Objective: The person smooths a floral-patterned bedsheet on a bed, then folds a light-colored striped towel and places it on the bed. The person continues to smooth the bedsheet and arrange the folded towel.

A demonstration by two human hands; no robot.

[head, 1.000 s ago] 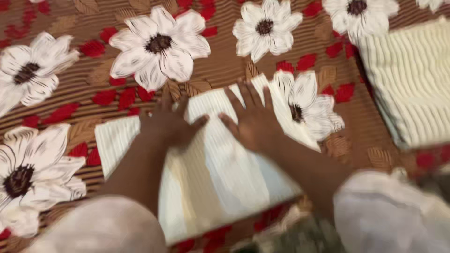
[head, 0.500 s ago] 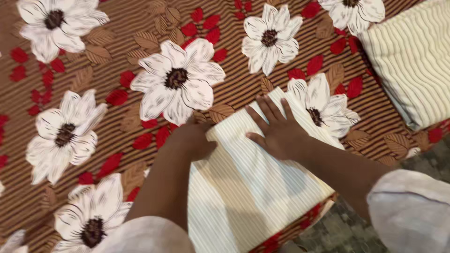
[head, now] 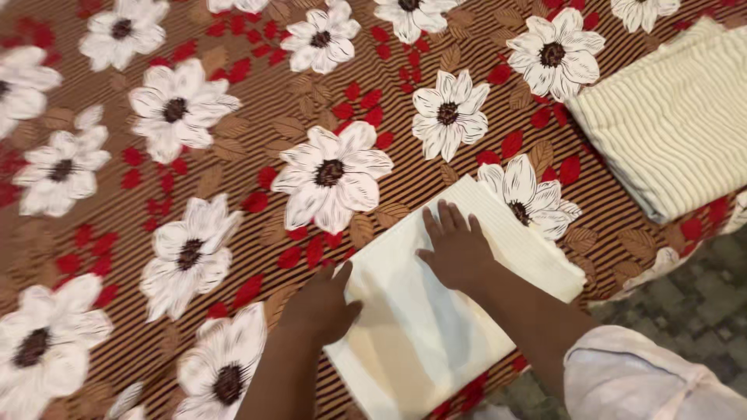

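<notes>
— Both of your hands are down on the folded cream cloth [head: 436,311], aren't they?

— Yes. Your right hand [head: 457,247] lies flat on its upper half, fingers spread and pointing away from you, gripping nothing. Your left hand [head: 320,306] rests at the cloth's left edge, fingers bent, thumb lying over onto the fabric; whether it pinches the edge, I cannot tell.

— Where does the cloth sit?

— On the bedspread [head: 233,155], at its near edge, turned at an angle, with its far corner touching a white flower print. The fabric shows fine ribbed stripes.

— What lies around it?

— That bedspread is brown-striped with big white flowers and red leaves. Well apart, at the upper right, lies a second folded striped cloth [head: 677,117]. Your pale sleeve [head: 646,381] shows at the lower right, over a patterned floor [head: 700,288].
</notes>
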